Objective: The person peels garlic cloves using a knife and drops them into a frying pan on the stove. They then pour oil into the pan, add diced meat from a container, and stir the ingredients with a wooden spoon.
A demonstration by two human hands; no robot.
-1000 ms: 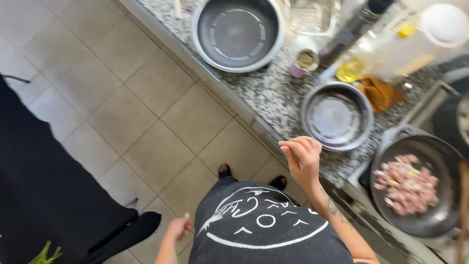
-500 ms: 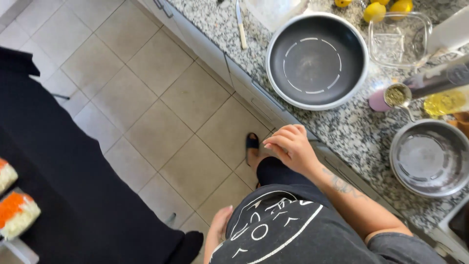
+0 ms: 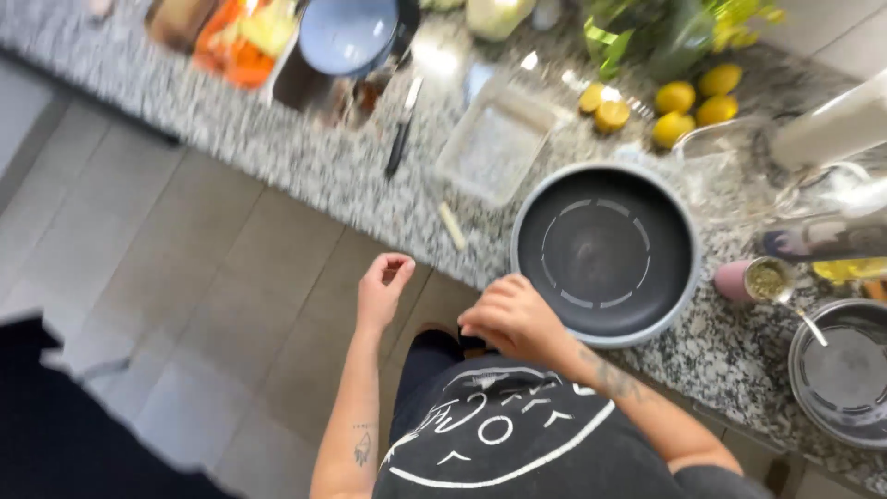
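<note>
My right hand [image 3: 513, 319] is curled with the knuckles up at the front edge of the speckled granite counter [image 3: 305, 162]. It sits right beside the near rim of an empty dark round pan [image 3: 601, 249]; nothing shows in its fingers. My left hand [image 3: 383, 286] hangs over the tiled floor just below the counter edge, fingers loosely bent and holding nothing. A small pale stick [image 3: 451, 225] lies on the counter above it.
On the counter are a black-handled knife [image 3: 399, 139], a clear square container [image 3: 494, 139], lemons [image 3: 679, 97], a blue bowl [image 3: 346, 32], a tray of orange vegetables [image 3: 240, 32], a pink herb cup [image 3: 753, 277] and a metal pan [image 3: 845, 370]. Grey floor tiles [image 3: 185, 277] lie left.
The view has swung left along the counter. My left hand has risen from beside my body toward the counter edge. My right hand stays by the dark pan.
</note>
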